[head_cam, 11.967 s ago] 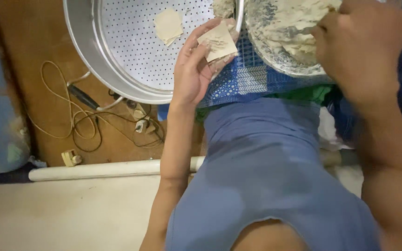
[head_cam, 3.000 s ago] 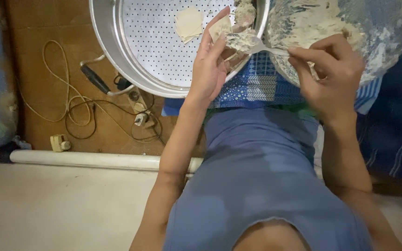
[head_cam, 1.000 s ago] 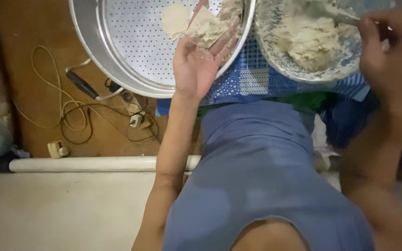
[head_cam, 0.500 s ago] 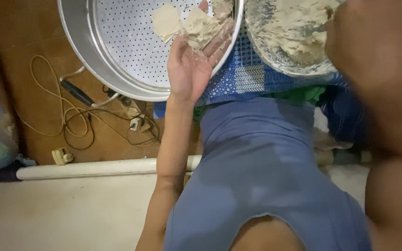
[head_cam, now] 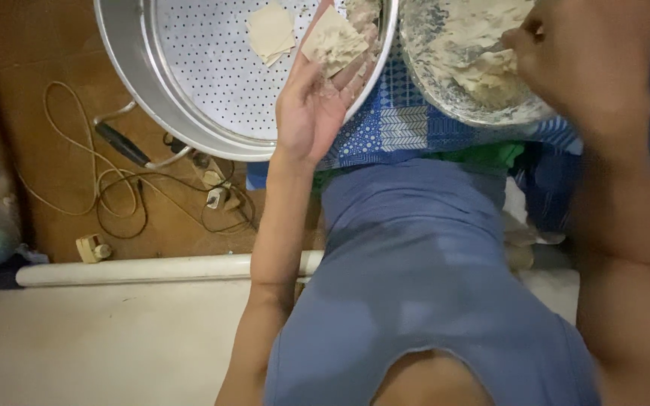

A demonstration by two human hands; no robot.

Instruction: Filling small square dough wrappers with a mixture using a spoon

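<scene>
Wrapper (head_cam: 334,39) with filling lies on open left hand (head_cam: 317,105), palm up over steamer tray (head_cam: 189,113) rim. Right hand (head_cam: 588,53) curled in filling bowl (head_cam: 445,98); grip unclear.

A brown floor (head_cam: 54,68) strewn with tangled cables (head_cam: 122,188), edged by a white pipe (head_cam: 159,268).

Your left hand (head_cam: 317,105) lies open over the near rim of the steamer tray (head_cam: 137,83), with a wrapper (head_cam: 334,39) on its fingers. Another wrapper (head_cam: 270,31) lies in the tray, just left. Right of the tray sits the bowl (head_cam: 445,105); your right hand (head_cam: 588,60) is over its filling (head_cam: 479,53), and cables (head_cam: 122,188) lie on the floor to the left.
</scene>
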